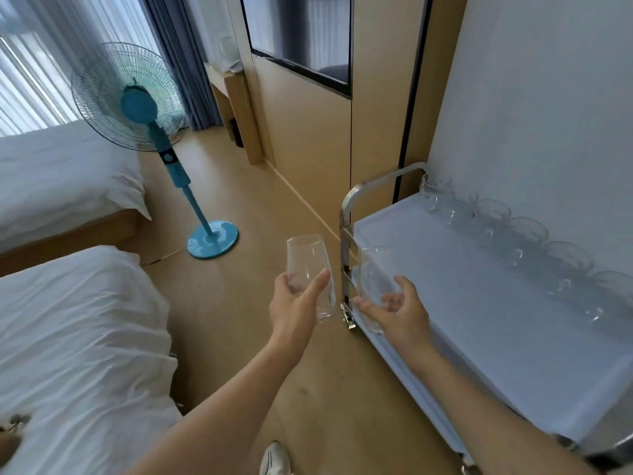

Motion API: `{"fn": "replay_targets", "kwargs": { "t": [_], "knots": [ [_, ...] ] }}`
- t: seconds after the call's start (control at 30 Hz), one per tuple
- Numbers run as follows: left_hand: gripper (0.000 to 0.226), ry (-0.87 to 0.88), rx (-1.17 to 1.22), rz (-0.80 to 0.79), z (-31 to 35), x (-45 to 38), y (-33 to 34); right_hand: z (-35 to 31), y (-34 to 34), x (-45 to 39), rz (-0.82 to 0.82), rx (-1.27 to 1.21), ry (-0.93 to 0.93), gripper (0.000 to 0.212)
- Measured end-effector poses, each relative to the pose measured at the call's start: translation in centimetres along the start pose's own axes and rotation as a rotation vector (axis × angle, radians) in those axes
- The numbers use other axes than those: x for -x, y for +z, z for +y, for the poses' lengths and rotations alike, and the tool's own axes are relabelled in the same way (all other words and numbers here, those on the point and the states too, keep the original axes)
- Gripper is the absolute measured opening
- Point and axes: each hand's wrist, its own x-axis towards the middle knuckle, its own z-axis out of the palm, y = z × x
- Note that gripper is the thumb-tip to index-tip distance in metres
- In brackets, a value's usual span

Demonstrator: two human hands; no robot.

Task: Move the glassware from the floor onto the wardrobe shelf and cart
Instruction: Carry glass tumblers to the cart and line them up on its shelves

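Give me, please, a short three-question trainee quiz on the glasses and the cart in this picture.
1. True or false: each hand holds a clear glass.
2. Where does the row of glass cups stand on the cart? A) along the wall side B) on the near edge
3. What blue thing stands on the floor by the beds?

Key: 1 true, left hand and right hand; 2 A; 3 the fan.

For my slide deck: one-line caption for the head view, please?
Left hand and right hand each hold a clear glass beside the cart lined with cups.
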Motion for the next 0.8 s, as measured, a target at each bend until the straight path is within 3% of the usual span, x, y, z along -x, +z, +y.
{"fn": "replay_targets", "kwargs": {
  "t": [0.13,0.5,0.67,0.8],
  "knots": [
    [0.047,-0.057,-0.007,-0.098,-0.2,-6.3,-3.6,-0.2,5.1,-1.9,0.071,0.045,0.097,0.103],
    [0.082,-0.244,-0.043,-0.293,-3.2,-17.5,-6.5,0.4,12.4,-3.4,0.224,0.067,0.348,0.101],
    [0.072,-0.312,-0.043,-0.364,-4.3,-19.4,-4.7,1.7,12.1,-4.9,0.274,0.082,0.417,0.105],
    [0.077,-0.336,-0.102,-0.400,-4.3,-20.7,-3.0,2.5,11.8,-6.9,0.263,0.028,0.424,0.104]
  ]
}}
